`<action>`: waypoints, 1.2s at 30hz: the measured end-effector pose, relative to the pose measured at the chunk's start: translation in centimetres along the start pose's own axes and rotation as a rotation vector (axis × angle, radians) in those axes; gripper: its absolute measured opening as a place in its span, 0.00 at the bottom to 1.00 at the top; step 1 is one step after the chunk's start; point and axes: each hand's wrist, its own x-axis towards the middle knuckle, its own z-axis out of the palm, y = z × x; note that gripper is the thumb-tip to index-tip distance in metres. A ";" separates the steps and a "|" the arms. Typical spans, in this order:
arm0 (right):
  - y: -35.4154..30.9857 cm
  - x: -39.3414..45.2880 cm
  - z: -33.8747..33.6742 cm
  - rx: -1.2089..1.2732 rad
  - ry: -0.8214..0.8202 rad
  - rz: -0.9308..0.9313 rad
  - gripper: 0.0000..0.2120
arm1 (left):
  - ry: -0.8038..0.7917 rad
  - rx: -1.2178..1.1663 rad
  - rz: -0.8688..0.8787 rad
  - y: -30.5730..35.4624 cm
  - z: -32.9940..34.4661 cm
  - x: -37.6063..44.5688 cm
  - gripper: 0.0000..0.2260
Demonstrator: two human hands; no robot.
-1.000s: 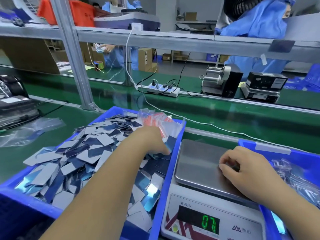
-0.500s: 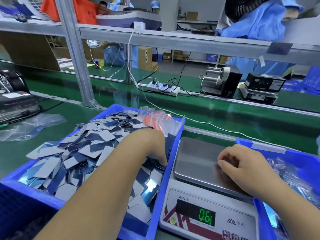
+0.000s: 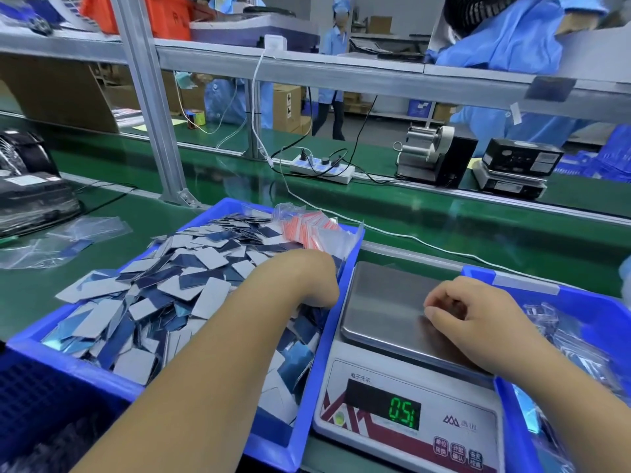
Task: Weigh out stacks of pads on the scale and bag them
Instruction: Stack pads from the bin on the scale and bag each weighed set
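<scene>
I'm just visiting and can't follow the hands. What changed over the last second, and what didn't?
The scale's green readout dropped, from about 07 to 06 to 05 now. The left hand dug a little deeper among the loose pads in the blue bin. The right hand kept its curled fingers on the steel pan; whether it holds anything is hidden. Bins and scale stayed put.

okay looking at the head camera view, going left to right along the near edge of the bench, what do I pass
Blue bin of loose pads → left hand reaching down into those pads → scale, its green display lit → right hand resting on the scale's steel pan → blue bin holding clear bags.
</scene>
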 end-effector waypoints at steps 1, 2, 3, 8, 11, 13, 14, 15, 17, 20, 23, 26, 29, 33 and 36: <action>0.0 0.0 0.0 0.002 0.001 0.001 0.09 | 0.009 -0.013 0.002 0.0 0.0 0.0 0.06; 0.0 0.0 -0.1 0.008 0.004 0.003 0.09 | 0.020 -0.032 0.000 -0.1 0.1 0.1 0.07; 0.0 -0.1 -0.1 0.016 0.006 0.006 0.09 | 0.033 -0.055 -0.006 -0.1 0.2 0.1 0.07; 0.0 -0.1 -0.3 0.025 0.007 0.009 0.09 | 0.035 -0.192 -0.031 -0.8 0.5 -0.2 0.13; 0.0 -0.1 -0.3 0.037 0.014 0.016 0.08 | 0.027 -0.222 -0.035 -0.8 0.4 -0.4 0.12; 0.2 -0.1 -0.3 0.056 0.027 0.022 0.08 | 0.023 -0.213 -0.041 -0.8 0.0 -0.5 0.12; 0.3 -0.1 -0.3 0.064 0.032 0.027 0.08 | 0.018 -0.200 -0.042 -0.8 -0.3 -0.6 0.13; 0.4 -0.2 -0.4 0.072 0.036 0.032 0.08 | 0.016 -0.186 -0.044 -0.8 -0.6 -0.8 0.14; 0.7 -0.2 -0.4 0.083 0.045 0.044 0.08 | 0.035 -0.172 -0.048 -1.0 -1.3 -1.1 0.17; 0.9 -0.2 -0.6 0.085 0.053 0.052 0.08 | 0.136 -0.193 -0.064 -1.6 -2.3 -1.6 0.13; 0.8 0.0 -0.6 0.073 0.057 0.042 0.09 | 0.231 -0.215 -0.081 -2.4 -3.0 -1.8 0.09; 0.7 0.1 -0.6 0.070 0.054 0.041 0.09 | 0.284 -0.296 -0.044 -2.2 -3.3 -2.0 0.10; 1.0 0.1 -0.8 0.091 0.073 0.069 0.09 | 0.316 -0.338 0.022 -1.5 -3.6 -1.7 0.11; 1.4 0.4 -1.4 0.157 0.169 0.133 0.10 | 0.306 -0.550 0.147 0.5 -3.7 -0.7 0.12; 1.9 0.5 -1.8 0.231 0.289 0.225 0.09 | 0.142 -0.824 0.280 3.3 -2.4 -0.1 0.13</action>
